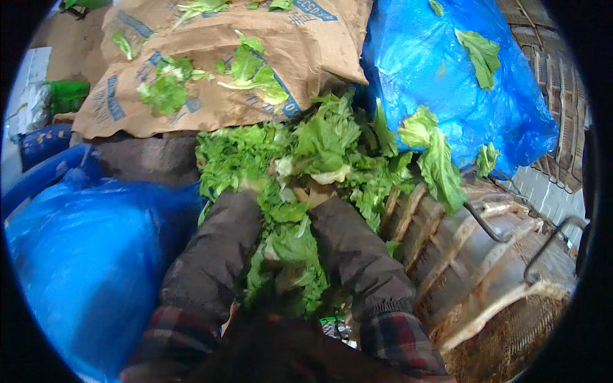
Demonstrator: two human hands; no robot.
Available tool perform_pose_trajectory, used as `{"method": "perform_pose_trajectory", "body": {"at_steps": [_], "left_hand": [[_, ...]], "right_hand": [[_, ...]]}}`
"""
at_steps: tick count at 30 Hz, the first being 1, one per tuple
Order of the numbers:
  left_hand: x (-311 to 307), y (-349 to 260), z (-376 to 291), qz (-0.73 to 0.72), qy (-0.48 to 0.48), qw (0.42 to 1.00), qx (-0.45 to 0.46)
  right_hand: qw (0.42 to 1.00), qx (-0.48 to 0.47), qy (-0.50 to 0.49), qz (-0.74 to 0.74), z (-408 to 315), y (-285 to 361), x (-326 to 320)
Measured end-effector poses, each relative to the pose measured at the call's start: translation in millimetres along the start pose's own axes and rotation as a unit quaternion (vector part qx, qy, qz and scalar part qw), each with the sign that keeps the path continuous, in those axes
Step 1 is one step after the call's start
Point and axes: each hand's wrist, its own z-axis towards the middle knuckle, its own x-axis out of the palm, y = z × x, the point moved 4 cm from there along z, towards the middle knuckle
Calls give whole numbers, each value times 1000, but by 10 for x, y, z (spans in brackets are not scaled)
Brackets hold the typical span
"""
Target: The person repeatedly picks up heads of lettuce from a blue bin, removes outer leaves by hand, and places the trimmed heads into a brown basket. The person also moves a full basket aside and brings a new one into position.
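Note:
A pile of loose green leafy vegetables [244,153], perhaps lettuce or Chinese cabbage, lies right in front of me. Both my forearms, in dark sleeve covers, reach into it. Only a small part of my left hand [250,184] shows; leaves cover its fingers. My right hand [315,195] is beside a larger leafy head [330,139] with a pale leaf base, and its fingers are partly hidden and blurred. Whether either hand grips anything cannot be made out. More leaves [292,244] hang down between my forearms.
Brown woven sacking [306,57] with blue print, strewn with torn leaves, spreads beyond the pile. A full blue plastic bag [459,67] stands far right, another blue bag [96,239] at left. Dirty plastic crates [459,249] with metal handles flank my right arm.

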Motion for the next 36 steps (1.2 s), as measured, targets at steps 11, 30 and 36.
{"method": "perform_pose_trajectory", "body": {"at_steps": [11,30,36], "left_hand": [[261,-258,-27,-400,372,837,43],[485,1265,-3575,776,10,588,-226],[-37,1754,-3250,797,-27,568,-206]], "right_hand": [[987,-90,-127,-41,71,216,-99],[949,256,-119,143,-3458,-524,1808],[939,175,-71,289,-3014,-767,2163]]}}
